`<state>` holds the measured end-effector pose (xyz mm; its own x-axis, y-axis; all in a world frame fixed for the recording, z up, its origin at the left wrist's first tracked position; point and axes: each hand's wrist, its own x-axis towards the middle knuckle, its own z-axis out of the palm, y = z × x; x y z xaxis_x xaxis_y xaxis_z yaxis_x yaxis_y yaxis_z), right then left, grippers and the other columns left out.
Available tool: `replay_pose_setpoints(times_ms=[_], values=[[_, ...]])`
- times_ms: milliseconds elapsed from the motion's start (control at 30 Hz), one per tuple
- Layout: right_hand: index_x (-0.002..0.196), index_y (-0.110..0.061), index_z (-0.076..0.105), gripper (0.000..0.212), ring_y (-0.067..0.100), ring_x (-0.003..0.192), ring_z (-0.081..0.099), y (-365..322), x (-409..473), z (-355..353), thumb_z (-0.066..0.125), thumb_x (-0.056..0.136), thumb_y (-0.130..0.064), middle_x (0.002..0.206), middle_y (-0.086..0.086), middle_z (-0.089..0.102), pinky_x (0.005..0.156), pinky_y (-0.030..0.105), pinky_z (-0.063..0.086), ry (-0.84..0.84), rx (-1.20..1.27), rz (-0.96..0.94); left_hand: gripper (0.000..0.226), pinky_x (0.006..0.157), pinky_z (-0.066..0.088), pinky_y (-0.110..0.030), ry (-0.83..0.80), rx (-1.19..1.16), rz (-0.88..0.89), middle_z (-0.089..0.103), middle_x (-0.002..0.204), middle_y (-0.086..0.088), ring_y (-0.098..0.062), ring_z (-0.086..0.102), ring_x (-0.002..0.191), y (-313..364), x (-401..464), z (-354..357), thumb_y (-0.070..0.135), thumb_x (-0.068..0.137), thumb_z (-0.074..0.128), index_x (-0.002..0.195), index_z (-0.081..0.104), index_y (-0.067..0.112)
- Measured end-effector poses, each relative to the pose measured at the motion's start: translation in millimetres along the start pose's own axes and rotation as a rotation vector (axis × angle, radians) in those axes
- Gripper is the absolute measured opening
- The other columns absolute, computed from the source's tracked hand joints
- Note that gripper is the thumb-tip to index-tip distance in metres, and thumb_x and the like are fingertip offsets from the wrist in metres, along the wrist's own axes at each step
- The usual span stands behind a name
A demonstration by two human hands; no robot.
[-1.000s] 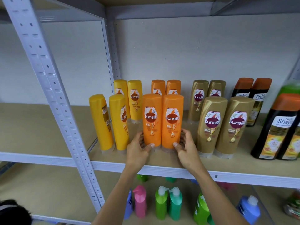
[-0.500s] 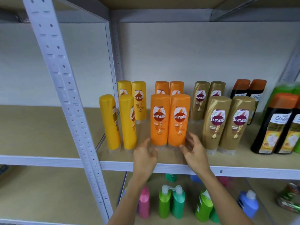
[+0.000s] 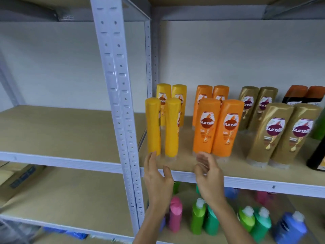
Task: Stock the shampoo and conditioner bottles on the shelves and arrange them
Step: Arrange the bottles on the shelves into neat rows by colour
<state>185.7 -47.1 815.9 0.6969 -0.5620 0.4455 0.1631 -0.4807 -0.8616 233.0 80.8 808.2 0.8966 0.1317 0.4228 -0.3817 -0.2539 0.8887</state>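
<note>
step: arranging front yellow bottles (image 3: 162,127), labels turned sideways
hands: left hand (image 3: 157,180), right hand (image 3: 207,178) spread, holding nothing
next: likely rotate labels forward

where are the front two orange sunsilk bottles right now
In the head view the front two orange Sunsilk bottles stand upright on the middle shelf, between the yellow bottles and the gold Sunsilk bottles, just above the right hand.

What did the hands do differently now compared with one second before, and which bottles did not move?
Both hands let go of the front orange bottles and shifted left: the left hand now reaches the front yellow bottles, the right hand hangs open, holding nothing. All bottles kept their places.
</note>
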Motion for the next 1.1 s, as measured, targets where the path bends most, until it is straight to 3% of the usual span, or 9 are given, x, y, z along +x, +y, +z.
replay_pose_setpoints(times_ms=[133,200,367,533,833,1000,1100], values=[[0.132,-0.019,0.051,0.042,-0.008,0.107,0.057,-12.0,17.0,22.4,0.061,0.092,-0.012,0.118,-0.014,0.059,0.092,0.012,0.045,-0.214,0.057,-0.021,0.052,0.096,0.045,-0.045,-0.021,-0.052,-0.013,0.05,0.131,-0.006,-0.022,0.049,0.118,-0.2,18.7,5.6,0.005,0.091,0.052,0.14,0.038,0.016],[0.141,-0.019,0.044,0.048,-0.005,0.117,0.052,-12.5,27.1,30.3,0.058,0.095,-0.02,0.128,-0.017,0.054,0.097,0.014,0.041,-0.299,0.07,-0.024,0.044,0.094,0.048,-0.045,-0.016,-0.073,-0.021,0.056,0.123,-0.002,-0.019,0.054,0.112,0.7,31.3,7.8,0.011,0.094,0.048,0.137,0.039,0.019],[0.144,-0.029,0.036,0.054,-0.007,0.122,0.05,-13.1,47.1,45.7,0.058,0.095,-0.029,0.133,-0.022,0.052,0.099,0.017,0.044,-0.452,0.209,-0.004,0.056,0.097,0.047,-0.049,-0.135,-0.066,-0.046,0.053,0.134,-0.007,-0.025,0.054,0.118,3.1,58.2,5.5,0.008,0.094,0.046,0.145,0.028,0.022],[0.131,-0.045,0.034,0.054,-0.016,0.115,0.05,-8.3,55.6,47.9,0.063,0.091,-0.023,0.124,-0.034,0.049,0.088,0.008,0.044,-0.476,0.28,0.03,0.062,0.099,0.048,-0.043,-0.215,-0.089,-0.061,0.055,0.132,-0.001,-0.018,0.054,0.118,-0.7,66.4,0.4,0.005,0.093,0.051,0.146,0.028,0.027],[0.127,-0.047,0.035,0.065,0.003,0.115,0.055,-6.2,60.0,53.9,0.076,0.078,-0.037,0.125,-0.019,0.054,0.092,0.023,0.05,-0.44,0.27,0.077,0.064,0.098,0.048,-0.036,-0.158,-0.093,-0.151,0.054,0.133,0.004,-0.015,0.054,0.12,-8.2,69.9,7.7,0.016,0.085,0.069,0.14,0.037,0.028],[0.128,-0.06,0.028,0.072,-0.012,0.123,0.044,0.3,60.0,50.3,0.068,0.089,-0.015,0.131,-0.034,0.043,0.094,0.01,0.043,-0.527,0.244,0.023,0.065,0.101,0.047,-0.036,-0.282,-0.117,-0.107,0.051,0.137,0.008,-0.01,0.05,0.125,-9.9,72.3,-1.0,0.009,0.089,0.06,0.144,0.032,0.029],[0.129,-0.052,0.032,0.071,0.0,0.124,0.049,5.6,59.4,53.2,0.069,0.086,-0.009,0.127,-0.028,0.049,0.101,0.025,0.046,-0.455,0.208,0.048,0.066,0.101,0.047,-0.037,-0.327,-0.116,-0.122,0.052,0.136,0.004,-0.013,0.051,0.124,-8.4,73.0,-4.2,0.001,0.09,0.053,0.145,0.028,0.027]])
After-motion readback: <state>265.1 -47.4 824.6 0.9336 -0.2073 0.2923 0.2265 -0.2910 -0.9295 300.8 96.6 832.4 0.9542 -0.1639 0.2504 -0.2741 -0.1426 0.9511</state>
